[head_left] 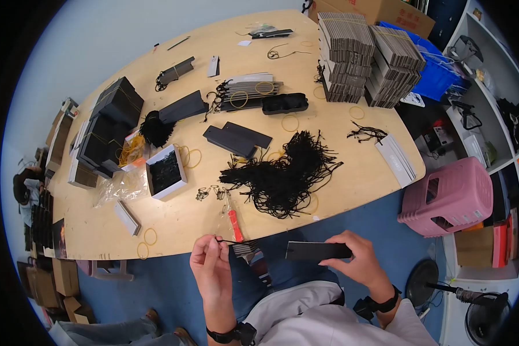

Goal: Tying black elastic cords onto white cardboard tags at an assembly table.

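Note:
My left hand pinches a thin black cord between thumb and fingertips, just off the table's near edge. The cord trails to the right; whether it joins the card is too small to tell. My right hand grips a flat black card by its right end, above my lap. A big tangled heap of black cords lies on the table ahead of both hands. Near my left hand rests a red-handled tool, its tip pointing away. Two black cards lie overlapped beyond the heap.
A white box of small black pieces stands left of the heap. Dark stacked cards are at the table's left, bundled grey cards at the far right. Rubber bands lie scattered. A pink plastic crate stands beyond the right edge.

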`<action>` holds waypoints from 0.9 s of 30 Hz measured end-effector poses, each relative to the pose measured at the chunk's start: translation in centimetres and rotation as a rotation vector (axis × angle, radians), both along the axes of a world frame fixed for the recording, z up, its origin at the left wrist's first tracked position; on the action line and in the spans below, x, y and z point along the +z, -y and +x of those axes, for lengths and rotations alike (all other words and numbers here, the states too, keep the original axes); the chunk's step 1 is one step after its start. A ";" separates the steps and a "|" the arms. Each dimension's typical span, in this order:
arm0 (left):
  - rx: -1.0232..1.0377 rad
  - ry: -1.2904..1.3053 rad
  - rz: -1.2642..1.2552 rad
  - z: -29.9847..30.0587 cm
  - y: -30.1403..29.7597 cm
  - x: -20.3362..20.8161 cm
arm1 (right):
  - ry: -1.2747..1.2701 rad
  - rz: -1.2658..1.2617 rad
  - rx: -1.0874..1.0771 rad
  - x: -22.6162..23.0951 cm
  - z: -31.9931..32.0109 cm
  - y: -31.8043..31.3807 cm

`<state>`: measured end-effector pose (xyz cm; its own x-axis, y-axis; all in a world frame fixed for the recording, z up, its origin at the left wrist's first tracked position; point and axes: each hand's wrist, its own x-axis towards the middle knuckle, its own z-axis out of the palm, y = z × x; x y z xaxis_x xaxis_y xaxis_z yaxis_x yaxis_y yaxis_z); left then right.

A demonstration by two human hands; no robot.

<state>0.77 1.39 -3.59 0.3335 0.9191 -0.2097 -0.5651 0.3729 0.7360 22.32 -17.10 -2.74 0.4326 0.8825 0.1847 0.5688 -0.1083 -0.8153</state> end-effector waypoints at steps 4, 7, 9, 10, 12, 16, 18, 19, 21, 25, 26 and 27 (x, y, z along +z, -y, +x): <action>0.000 -0.065 0.056 -0.2 0.7 0.2 | -0.084 -0.053 0.004 0.3 0.1 0.2; -0.013 -0.166 0.175 -0.6 1.7 0.4 | -0.192 -0.125 0.057 0.8 -0.2 -0.2; -0.052 -0.216 0.325 -0.7 2.8 0.9 | -0.289 -0.186 0.109 0.8 -0.5 -0.8; -0.046 -0.239 0.338 -0.9 3.3 0.7 | -0.481 -0.207 0.149 0.7 -0.8 -1.2; -0.034 -0.237 0.400 -1.2 3.7 0.6 | -0.680 -0.230 0.206 -0.2 -1.5 -1.8; -0.035 -0.168 0.330 -2.1 4.2 -0.1 | -1.014 -0.315 0.336 -2.5 -3.5 -2.9; -0.088 -0.175 0.376 -3.2 4.4 -0.6 | -1.114 -0.344 0.355 -3.0 -4.5 -3.4; -0.154 -0.147 0.353 -3.3 4.8 -0.5 | -1.110 -0.326 0.413 -3.4 -4.9 -3.6; -0.313 -0.121 0.358 -3.9 4.8 -0.8 | -1.108 -0.314 0.486 -3.6 -5.5 -4.0; -0.378 -0.061 0.315 -4.1 5.6 -0.9 | -1.168 -0.418 0.468 -2.6 -6.8 -4.9; -0.357 -0.089 0.258 -4.2 5.7 -0.9 | -1.174 -0.382 0.464 -2.3 -7.1 -5.0; -0.339 -0.114 0.201 -4.2 5.8 -0.9 | -1.171 -0.385 0.467 -2.5 -7.2 -5.1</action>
<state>-3.47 -4.38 -4.52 0.6095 0.7876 -0.0903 -0.3451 0.3661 0.8642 15.13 -12.02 -5.21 -0.1943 0.9027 -0.3838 -0.4013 -0.4302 -0.8087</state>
